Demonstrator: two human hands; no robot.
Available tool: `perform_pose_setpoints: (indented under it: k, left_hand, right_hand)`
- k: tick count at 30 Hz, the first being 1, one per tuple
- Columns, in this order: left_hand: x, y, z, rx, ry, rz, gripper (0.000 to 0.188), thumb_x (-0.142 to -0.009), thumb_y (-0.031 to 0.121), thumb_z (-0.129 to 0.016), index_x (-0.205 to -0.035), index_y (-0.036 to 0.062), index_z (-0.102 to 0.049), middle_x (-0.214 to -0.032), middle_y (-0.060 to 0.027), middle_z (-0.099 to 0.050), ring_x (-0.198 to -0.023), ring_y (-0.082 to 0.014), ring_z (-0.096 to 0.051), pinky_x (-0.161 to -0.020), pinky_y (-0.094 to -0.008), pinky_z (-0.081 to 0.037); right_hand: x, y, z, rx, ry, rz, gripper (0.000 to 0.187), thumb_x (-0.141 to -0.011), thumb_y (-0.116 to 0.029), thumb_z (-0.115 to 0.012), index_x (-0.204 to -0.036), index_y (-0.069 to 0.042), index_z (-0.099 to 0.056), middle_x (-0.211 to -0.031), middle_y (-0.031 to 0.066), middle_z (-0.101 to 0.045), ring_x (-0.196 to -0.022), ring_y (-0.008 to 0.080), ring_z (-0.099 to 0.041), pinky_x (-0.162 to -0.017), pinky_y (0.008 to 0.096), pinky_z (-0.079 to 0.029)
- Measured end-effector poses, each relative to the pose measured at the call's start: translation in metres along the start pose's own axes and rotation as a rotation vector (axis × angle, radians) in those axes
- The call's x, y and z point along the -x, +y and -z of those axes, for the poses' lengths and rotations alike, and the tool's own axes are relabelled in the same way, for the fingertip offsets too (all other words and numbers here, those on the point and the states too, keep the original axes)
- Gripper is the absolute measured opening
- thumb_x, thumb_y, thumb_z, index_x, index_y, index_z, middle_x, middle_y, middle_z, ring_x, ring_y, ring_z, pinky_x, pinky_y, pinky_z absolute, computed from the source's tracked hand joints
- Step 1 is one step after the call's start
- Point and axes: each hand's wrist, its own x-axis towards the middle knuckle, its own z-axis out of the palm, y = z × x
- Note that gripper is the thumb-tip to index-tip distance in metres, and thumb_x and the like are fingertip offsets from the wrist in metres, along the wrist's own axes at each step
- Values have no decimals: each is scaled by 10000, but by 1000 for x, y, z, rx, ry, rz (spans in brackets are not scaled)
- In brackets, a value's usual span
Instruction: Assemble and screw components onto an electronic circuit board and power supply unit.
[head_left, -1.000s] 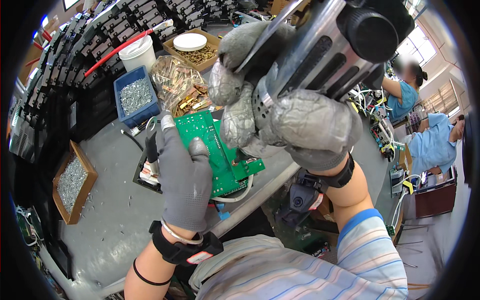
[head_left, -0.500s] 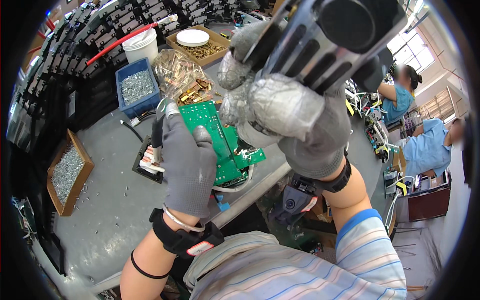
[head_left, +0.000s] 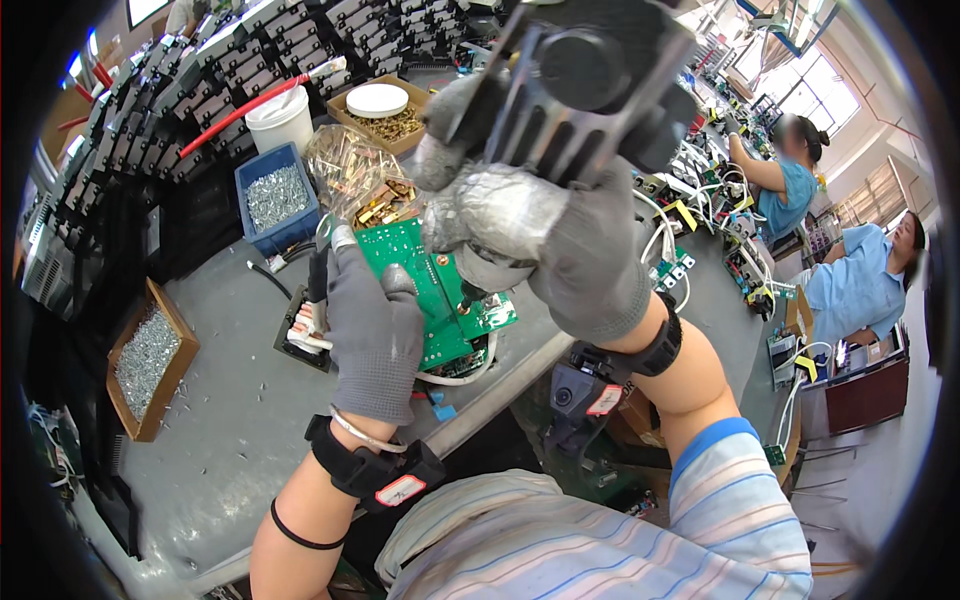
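Observation:
My left hand, in a grey glove, grips the left edge of a green circuit board, its thumb lying on top. Beside its index finger is a metal ring lug with a black sleeve. My right hand, gloved with silvery tape around the fingers, is closed around a black and silver power screwdriver with a slotted body. The tool stands over the board's right part, and a dark tip shows below the fingers. My hand hides much of the tool's lower end. Under the board a white cable loops out.
Screws fill a blue bin and a cardboard tray. Brass parts lie in a plastic bag. A white bucket stands behind. A black transformer-like part sits left of my left hand. Two people work at right.
My right hand and the power screwdriver have moved left and appear lower and farther off. My left hand keeps its grip on the board. The whole view has shifted slightly.

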Motion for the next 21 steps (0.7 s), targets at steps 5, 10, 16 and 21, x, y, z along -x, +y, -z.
perform_pose_setpoints:
  k: [5,10,16,21]
  left_hand:
    - [25,-4,9,82,350,-395,564,-871,69,-548,-1374,-79,-338,-1260,-313,-501,-1149,-437,-511,-985,-423,-402]
    - [93,-40,62,237,476,-549,586,-922,82,-495,-1457,-1,-269,-1413,-214,-414,-1247,-275,-472,-1018,-347,-386]
    - [53,-147,109,-392,315,173,606,-846,129,-630,-1403,49,-404,-1346,-219,-465,-1119,-352,-523,-1018,-426,-367]
    - [46,-130,122,-746,516,-243,638,-788,225,-695,-1355,56,-458,-1304,-210,-500,-1149,-329,-516,-1005,-434,-383]
  right_hand:
    - [-45,-11,18,-24,-22,160,190,-812,-165,-610,-864,15,-635,-786,103,-649,-610,144,-622,-527,306,-530]
    - [-99,25,49,147,362,113,113,-754,-87,-726,-778,-1,-656,-701,81,-661,-528,105,-606,-471,273,-485]
    - [-114,93,94,809,392,-78,585,-712,-433,-755,-1114,-28,-626,-936,89,-690,-869,225,-649,-826,319,-501]
    - [-52,67,101,829,348,127,564,-746,-353,-698,-1191,-26,-582,-1069,125,-649,-886,226,-637,-799,348,-503]
